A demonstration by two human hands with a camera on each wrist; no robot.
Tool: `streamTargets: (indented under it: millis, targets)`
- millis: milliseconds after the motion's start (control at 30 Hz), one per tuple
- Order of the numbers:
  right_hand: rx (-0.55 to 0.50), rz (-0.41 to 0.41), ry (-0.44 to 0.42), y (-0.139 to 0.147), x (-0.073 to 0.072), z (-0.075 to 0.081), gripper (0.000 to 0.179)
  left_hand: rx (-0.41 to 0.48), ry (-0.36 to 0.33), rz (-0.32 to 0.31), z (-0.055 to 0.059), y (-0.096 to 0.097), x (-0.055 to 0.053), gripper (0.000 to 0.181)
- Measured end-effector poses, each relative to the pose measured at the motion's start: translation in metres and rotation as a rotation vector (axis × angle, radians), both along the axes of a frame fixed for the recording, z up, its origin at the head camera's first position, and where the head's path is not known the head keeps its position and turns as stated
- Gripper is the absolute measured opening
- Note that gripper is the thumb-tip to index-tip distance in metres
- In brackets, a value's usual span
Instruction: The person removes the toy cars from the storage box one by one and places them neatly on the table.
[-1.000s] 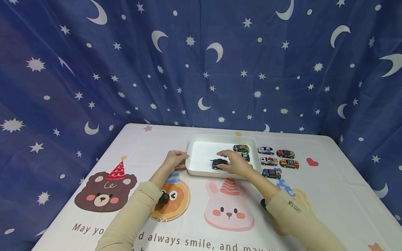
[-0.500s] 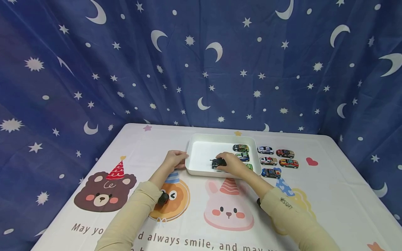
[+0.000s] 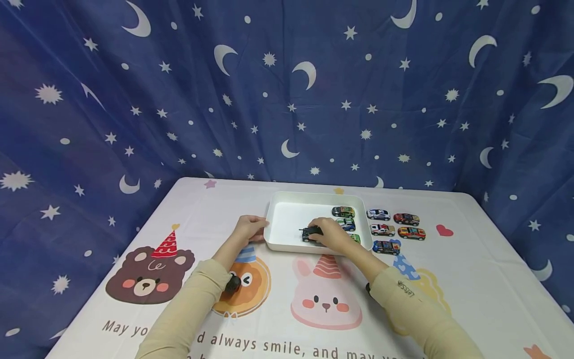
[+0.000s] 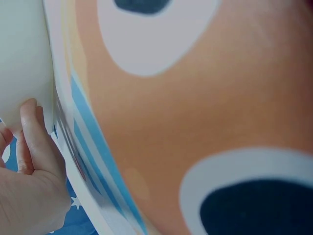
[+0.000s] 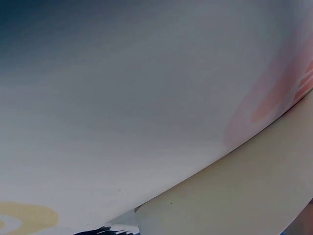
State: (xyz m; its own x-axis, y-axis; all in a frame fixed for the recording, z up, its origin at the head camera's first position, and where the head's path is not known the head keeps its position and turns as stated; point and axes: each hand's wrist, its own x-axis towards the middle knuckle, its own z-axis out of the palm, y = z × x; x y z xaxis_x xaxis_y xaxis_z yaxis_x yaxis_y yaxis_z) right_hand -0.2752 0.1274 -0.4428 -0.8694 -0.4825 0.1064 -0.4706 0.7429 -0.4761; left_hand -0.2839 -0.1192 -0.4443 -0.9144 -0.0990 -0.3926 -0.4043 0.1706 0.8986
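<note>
Between the two hands lies a shallow white tray [image 3: 291, 248], set on a printed tablecloth [image 3: 206, 209]. The left hand [image 3: 250, 228] grips the tray's left end, with the fingers at the rim and the thumb against the outer wall. The right hand [image 3: 332, 234] reaches over the near wall and pinches a black toy car [image 3: 308, 233] inside the tray.

At the far side of the right hand, within the tray, is a yellow-green car [image 3: 343, 212]. Just beyond the knuckles is a blue-and-white car [image 3: 346, 224]; immediately right of the hand is a green car [image 3: 356, 238], partly covered by hand and wrist. These three cars occupy the tray's right end.

To the right of the right hand, beyond the tray wall, are five cars: a white car [image 3: 378, 215], a dark red car [image 3: 406, 219], a white-and-red car [image 3: 382, 230], an orange car [image 3: 411, 233] and a blue car [image 3: 386, 247].

The black toy car's long axis runs left to right, roughly parallel to the tray's long side. A thin projection on its exposed end points toward the left hand; the fingers cover the other end. Which end is the front cannot be determined.
</note>
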Motion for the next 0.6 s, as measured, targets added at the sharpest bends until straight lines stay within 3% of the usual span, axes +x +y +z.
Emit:
streamTargets:
  millis: [600]
  targets:
    - [-0.008, 0.052, 0.098, 0.007, 0.007, 0.010, 0.019, -0.011, 0.013, -0.013, -0.002, -0.001, -0.001, 0.030]
